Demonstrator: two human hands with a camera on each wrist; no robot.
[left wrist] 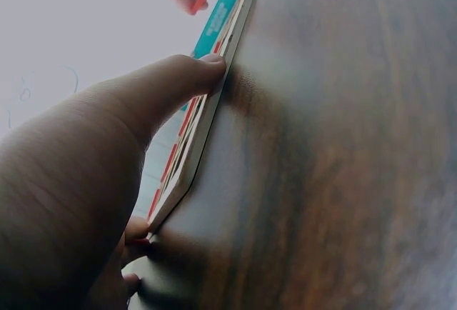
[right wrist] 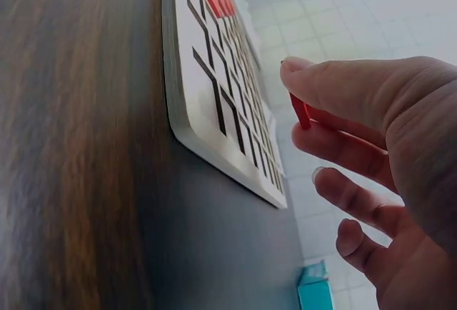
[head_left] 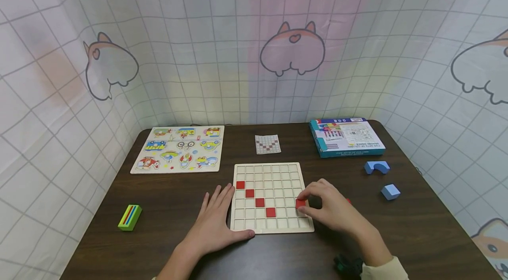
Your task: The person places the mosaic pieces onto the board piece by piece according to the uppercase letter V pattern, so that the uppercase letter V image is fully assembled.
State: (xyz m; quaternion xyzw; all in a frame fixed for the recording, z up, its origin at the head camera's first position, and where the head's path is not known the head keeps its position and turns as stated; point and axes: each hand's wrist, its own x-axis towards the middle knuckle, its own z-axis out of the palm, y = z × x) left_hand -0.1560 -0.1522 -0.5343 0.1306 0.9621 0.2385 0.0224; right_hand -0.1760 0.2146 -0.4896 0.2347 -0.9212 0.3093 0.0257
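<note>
A pale wooden grid board (head_left: 283,222) lies in the middle of the table, with several red square tiles (head_left: 259,202) set in a diagonal from its left edge downward. The left hand (head_left: 216,222) lies spread along the board's left side, its thumb on the near edge and fingertips at the left edge. Between thumb and forefinger the right hand (head_left: 331,207) pinches a red tile (head_left: 300,203) above the board's right edge. In the right wrist view that tile (right wrist: 300,111) stands on edge between the fingertips, clear of the board, the other fingers loosely bent.
Behind the board lies a small pattern card (head_left: 267,144). A picture puzzle board (head_left: 177,150) is at back left, a flat box (head_left: 347,137) at back right. Blue blocks, an arch (head_left: 377,167) and a cube (head_left: 390,192), sit right; a striped green block (head_left: 129,218) sits left.
</note>
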